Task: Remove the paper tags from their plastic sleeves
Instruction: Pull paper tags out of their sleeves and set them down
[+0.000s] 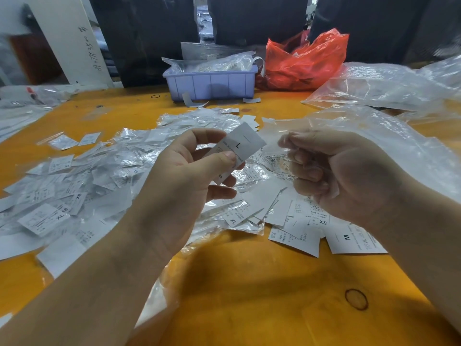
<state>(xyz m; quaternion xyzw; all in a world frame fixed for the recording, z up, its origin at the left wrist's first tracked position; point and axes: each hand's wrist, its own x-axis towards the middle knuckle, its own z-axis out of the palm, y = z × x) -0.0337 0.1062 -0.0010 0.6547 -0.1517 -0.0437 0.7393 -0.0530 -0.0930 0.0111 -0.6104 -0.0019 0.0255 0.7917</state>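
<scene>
An orange table (249, 278) carries a wide heap of sleeved tags (82, 181) across its left and middle. Bare paper tags (294, 231) lie just right of the heap. At the far edge stand a lilac plastic bin (212, 83) and, beside it, a red plastic bag (304, 63). Large clear bags (389, 88) lie on the right. A dark rubber band (356, 299) lies near the front.
</scene>
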